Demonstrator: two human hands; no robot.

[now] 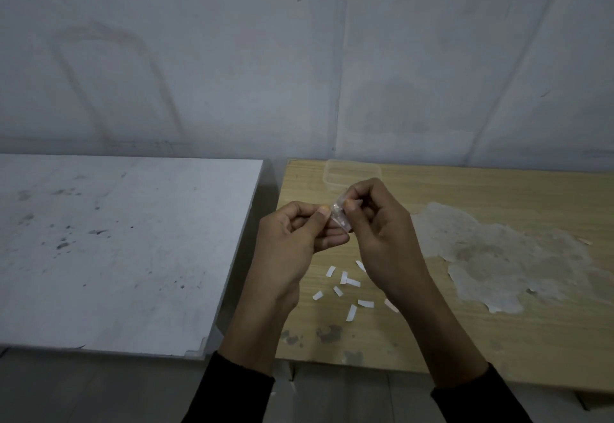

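Clear strip (339, 220), poss. tape, btwn left grip (299, 238), right grip (377, 223)

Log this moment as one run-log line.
left hand, right hand: both pinch small clear piece | white strips: loose on wooden table | clear tub: behind hands

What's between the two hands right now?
A small clear piece with a white strip, pinched by the left hand and right hand from either side, shown in the head view.

A small clear plastic piece (339, 219) with a white strip on it stands tilted, pinched between both hands above the counter.
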